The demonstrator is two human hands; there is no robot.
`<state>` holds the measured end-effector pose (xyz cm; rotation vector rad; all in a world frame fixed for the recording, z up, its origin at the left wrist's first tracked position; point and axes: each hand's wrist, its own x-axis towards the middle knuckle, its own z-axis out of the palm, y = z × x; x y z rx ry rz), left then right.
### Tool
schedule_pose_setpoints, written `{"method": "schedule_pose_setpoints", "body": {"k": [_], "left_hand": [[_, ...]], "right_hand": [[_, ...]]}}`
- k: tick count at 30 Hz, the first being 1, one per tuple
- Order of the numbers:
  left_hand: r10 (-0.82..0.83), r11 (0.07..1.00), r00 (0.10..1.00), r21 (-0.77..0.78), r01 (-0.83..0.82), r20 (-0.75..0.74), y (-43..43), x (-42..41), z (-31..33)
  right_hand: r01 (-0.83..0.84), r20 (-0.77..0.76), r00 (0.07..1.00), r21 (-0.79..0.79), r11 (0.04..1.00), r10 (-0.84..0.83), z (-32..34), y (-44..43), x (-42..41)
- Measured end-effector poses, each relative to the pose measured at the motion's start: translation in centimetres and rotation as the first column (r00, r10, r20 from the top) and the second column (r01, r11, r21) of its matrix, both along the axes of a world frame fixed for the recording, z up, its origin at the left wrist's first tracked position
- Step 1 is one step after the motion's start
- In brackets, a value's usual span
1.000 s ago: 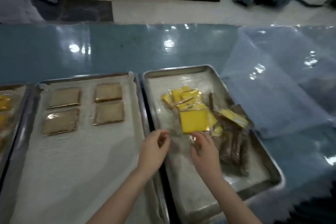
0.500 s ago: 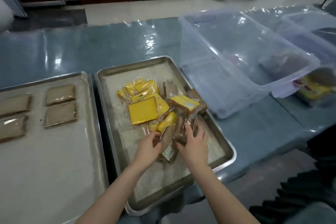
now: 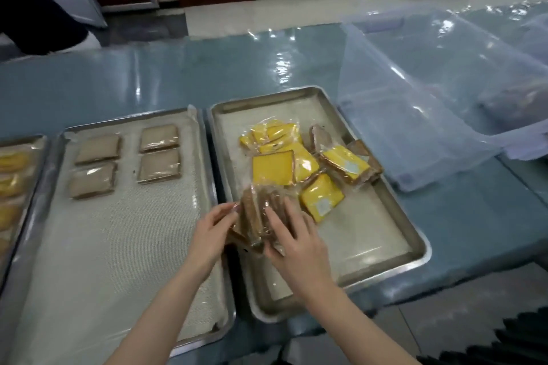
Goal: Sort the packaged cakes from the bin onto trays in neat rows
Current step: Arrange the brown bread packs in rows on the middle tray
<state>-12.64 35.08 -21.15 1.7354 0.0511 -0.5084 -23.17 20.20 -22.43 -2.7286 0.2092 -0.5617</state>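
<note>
Stack's up out of the pile! Left hand [image 3: 212,231] and right hand [image 3: 296,243] now clasp the brown cakes [image 3: 256,210] on edge at the right tray's [image 3: 415,258] 8 o'clock. Likely next comes the middle tray [image 3: 118,246], at 9 o'clock.

Right tray [image 3: 415,258]: wrapped yellow cakes [image 3: 272,167] lay heaped, overlapping and tilted; a brown stack [image 3: 255,216] stood on edge at its near-left part, gripped between left hand [image 3: 212,234] and right hand [image 3: 296,243]. Middle tray [image 3: 103,246]: four brown cakes [image 3: 159,167] lay flat in two rows. The clear bin [image 3: 415,115] stood just right of the right tray
</note>
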Motion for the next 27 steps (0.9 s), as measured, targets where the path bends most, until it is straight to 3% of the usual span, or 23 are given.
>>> {"method": "schedule_pose_setpoints", "body": {"k": [5, 8, 13, 16, 20, 23, 25, 27], "left_hand": [[0.210, 0.978, 0.978, -0.009, -0.210, -0.016, 10.9, 2.3, 1.0], [0.256, 0.966, 0.965, 0.033, -0.255, -0.051, 17.3, 3.5, 0.1], [0.217, 0.974, 0.975, 0.082, -0.212, -0.055, 25.0, 5.2, -1.4], [0.152, 0.984, 0.988, 0.096, -0.148, -0.036, 27.8, 6.3, -1.9], [0.108, 0.989, 0.994, 0.100, -0.107, -0.004, 30.0, 7.6, -1.9], [0.083, 0.993, 0.995, 0.076, -0.087, 0.047, 30.5, 8.3, -1.1], [0.062, 0.994, 0.993, 0.079, -0.071, 0.101, 30.4, 8.5, -0.8], [0.055, 0.995, 0.986, 0.076, -0.067, 0.159, 30.2, 8.4, -0.4]], "right_hand": [[-0.228, 0.088, 0.969, -0.042, 0.973, 0.231, -0.3, 9.9, 4.3], [-0.314, 0.073, 0.946, -0.050, 0.948, 0.317, -1.4, 14.9, 5.1], [-0.440, -0.237, 0.877, -0.045, 0.897, 0.419, -5.2, 19.5, 3.7], [-0.489, -0.333, 0.832, -0.066, 0.870, 0.443, -5.0, 20.7, 2.9], [-0.396, -0.385, 0.844, 0.020, 0.918, 0.373, -2.1, 22.0, 3.8], [-0.255, -0.272, 0.929, 0.027, 0.967, 0.253, 0.0, 23.7, 6.6], [-0.087, -0.314, 0.933, 0.282, 0.955, 0.177, 1.3, 25.0, 9.4], [0.120, -0.393, 0.903, 0.614, 0.780, 0.171, 2.3, 26.1, 12.4]]}}
